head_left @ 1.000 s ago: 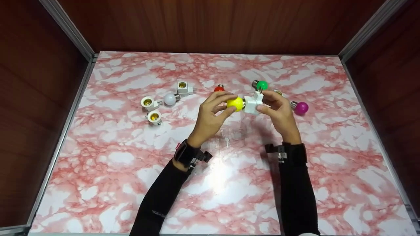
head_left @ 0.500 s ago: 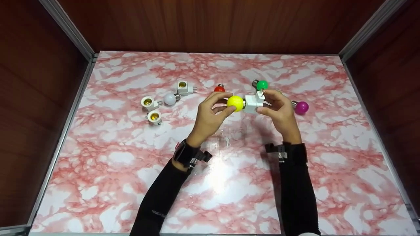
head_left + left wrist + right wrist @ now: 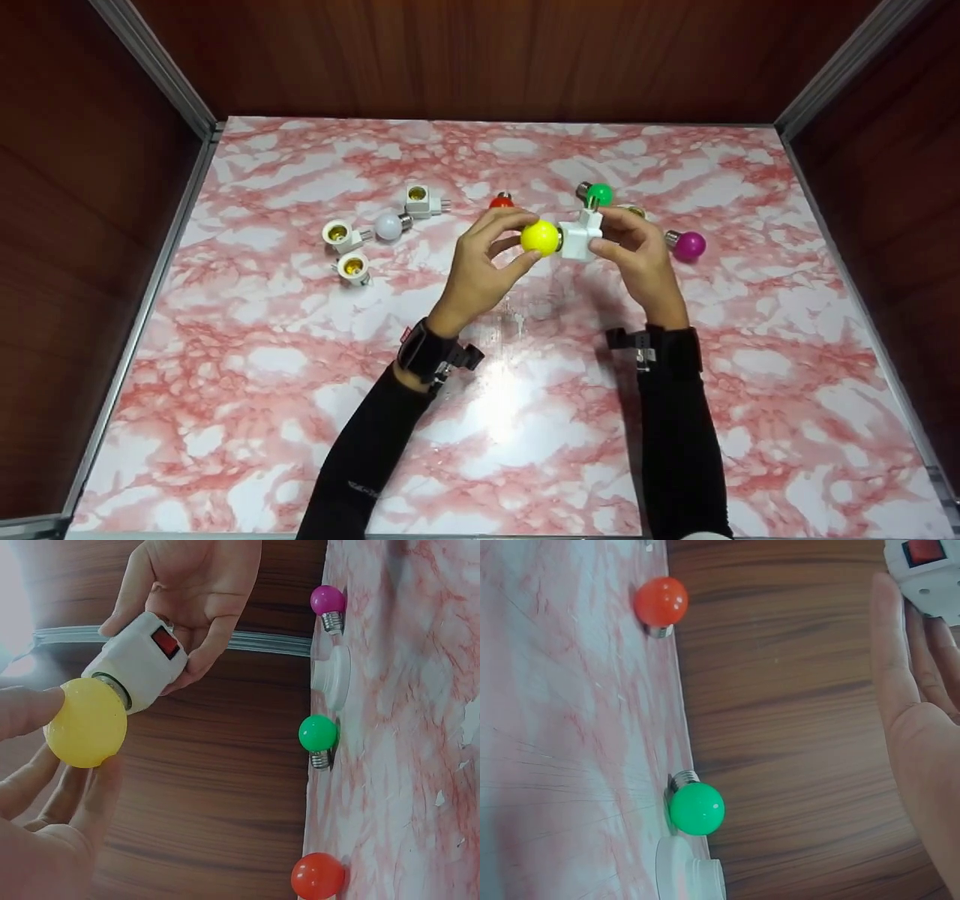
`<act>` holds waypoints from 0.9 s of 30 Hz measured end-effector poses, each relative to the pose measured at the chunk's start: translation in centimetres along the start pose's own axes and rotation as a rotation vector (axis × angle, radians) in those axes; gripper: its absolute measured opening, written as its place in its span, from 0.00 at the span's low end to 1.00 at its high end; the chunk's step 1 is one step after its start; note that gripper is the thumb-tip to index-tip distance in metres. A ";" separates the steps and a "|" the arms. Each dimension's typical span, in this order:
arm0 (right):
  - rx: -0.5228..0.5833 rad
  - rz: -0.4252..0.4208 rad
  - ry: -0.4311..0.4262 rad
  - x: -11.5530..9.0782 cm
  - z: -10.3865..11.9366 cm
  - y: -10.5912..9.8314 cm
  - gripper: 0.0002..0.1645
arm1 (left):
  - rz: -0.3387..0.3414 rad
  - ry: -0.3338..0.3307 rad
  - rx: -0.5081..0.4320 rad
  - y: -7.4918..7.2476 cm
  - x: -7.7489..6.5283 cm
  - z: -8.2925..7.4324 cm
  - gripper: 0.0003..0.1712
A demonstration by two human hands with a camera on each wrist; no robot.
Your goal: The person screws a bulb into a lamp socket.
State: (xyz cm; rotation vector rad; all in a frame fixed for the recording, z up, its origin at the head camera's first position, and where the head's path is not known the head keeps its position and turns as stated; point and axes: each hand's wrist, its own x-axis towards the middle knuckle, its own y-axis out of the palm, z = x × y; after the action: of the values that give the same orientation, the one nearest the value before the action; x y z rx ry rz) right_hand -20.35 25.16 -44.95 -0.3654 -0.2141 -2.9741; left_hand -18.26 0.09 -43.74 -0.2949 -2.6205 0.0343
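Observation:
My left hand (image 3: 480, 262) pinches a yellow light bulb (image 3: 540, 238) between thumb and fingertips, above the table. The metal base of the bulb sits at the mouth of a white plug-in lamp socket (image 3: 576, 241); how deep it is screwed in I cannot tell. Thumb and fingers of my right hand (image 3: 645, 262) grip that socket from the right. Its metal prongs point toward the far side in the head view, and a red switch (image 3: 166, 642) shows on its body in the left wrist view. The right wrist view cuts off most of the socket (image 3: 937, 581).
On the marbled table (image 3: 300, 420) lie a red bulb (image 3: 502, 202), a green bulb (image 3: 599, 195), a purple bulb (image 3: 690, 245) and a white bulb (image 3: 388, 227). Several white sockets (image 3: 338, 236) stand at left. Another white fitting (image 3: 339, 678) lies between the green and purple bulbs. Wooden panels enclose the table.
The socket has rocked in my right hand, its prongs tipping and then swinging back. My left thumb has slid from the bulb's face to its near edge. Both wrists stay nearly in place.

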 end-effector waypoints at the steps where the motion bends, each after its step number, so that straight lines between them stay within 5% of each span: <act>1: 0.008 0.005 0.004 0.0 0.0 0.0 0.24 | 0.003 0.014 0.002 0.0 0.0 0.0 0.24; 14: 0.057 0.043 0.044 -0.1 0.0 -0.2 0.19 | 0.042 0.132 0.013 -0.1 0.1 0.2 0.23; 27: 0.074 0.049 -0.008 -0.1 0.3 0.1 0.20 | 0.032 0.124 0.113 -0.3 0.1 0.3 0.24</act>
State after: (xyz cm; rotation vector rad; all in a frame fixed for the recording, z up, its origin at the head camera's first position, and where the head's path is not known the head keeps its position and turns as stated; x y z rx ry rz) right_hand -20.21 25.13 -44.70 -0.3685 -0.3110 -2.9075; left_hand -18.53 -0.15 -43.89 -0.2895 -2.4798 0.1684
